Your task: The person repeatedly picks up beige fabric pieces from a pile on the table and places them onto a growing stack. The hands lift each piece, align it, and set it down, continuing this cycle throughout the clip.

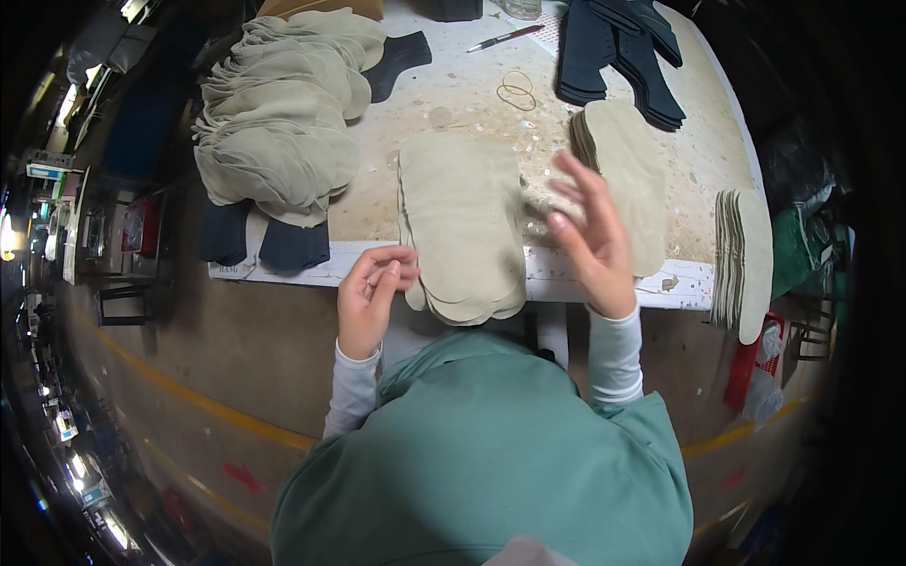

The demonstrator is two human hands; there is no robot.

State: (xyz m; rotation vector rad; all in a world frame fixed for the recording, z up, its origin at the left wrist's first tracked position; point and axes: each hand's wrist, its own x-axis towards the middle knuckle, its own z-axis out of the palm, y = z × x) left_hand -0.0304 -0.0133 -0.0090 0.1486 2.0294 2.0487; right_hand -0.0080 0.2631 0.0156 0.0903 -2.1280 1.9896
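Note:
A loose stack of beige, sole-shaped fabric pieces (pixel 462 217) lies in front of me, overhanging the table's near edge. At its left edge is my left hand (pixel 371 283), with its fingers curled and its thumb against them. Whether a piece is caught in that pinch is hidden. My right hand (pixel 596 245) is raised to the right of the stack, fingers apart and slightly blurred, holding nothing. Behind it, a neater pile of the same beige pieces (pixel 628 179) lies on the table, partly covered by the hand.
A big fanned heap of beige pieces (pixel 283 123) sits at the left, with dark blue cut pieces (pixel 295 245) under it. More dark pieces (pixel 623 57), rubber bands (pixel 515 91) and a pen (pixel 505 38) lie farther back. Another beige pile (pixel 746 255) overhangs the right edge.

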